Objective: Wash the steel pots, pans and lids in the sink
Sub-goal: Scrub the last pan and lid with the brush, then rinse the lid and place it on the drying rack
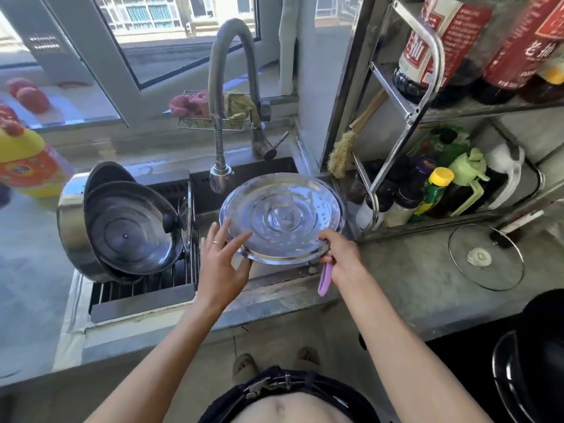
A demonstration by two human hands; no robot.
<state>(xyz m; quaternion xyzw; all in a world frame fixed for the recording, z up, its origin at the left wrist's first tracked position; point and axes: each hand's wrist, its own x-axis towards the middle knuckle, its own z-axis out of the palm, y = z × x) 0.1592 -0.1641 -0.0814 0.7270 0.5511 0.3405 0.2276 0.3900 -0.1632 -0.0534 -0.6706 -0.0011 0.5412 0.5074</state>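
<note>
A round steel lid (282, 218), underside up with soap suds on it, is held tilted over the sink (262, 169) under the tap (221, 178). My right hand (341, 257) grips its near right rim and also holds a purple brush handle (325, 280). My left hand (221, 257) has straight spread fingers touching the lid's near left rim. A steel pot (71, 224) lies on its side on the drain rack (143, 285) at the left, with a lid (129, 230) leaning in its mouth and another lid (187, 221) standing beside it.
A yellow detergent bottle (27, 166) stands at the far left. A steel shelf (427, 117) with bottles rises right of the sink. A glass lid (485, 257) lies on the right counter and a black pan (531, 367) sits at the lower right. Cloths (198, 105) hang behind the tap.
</note>
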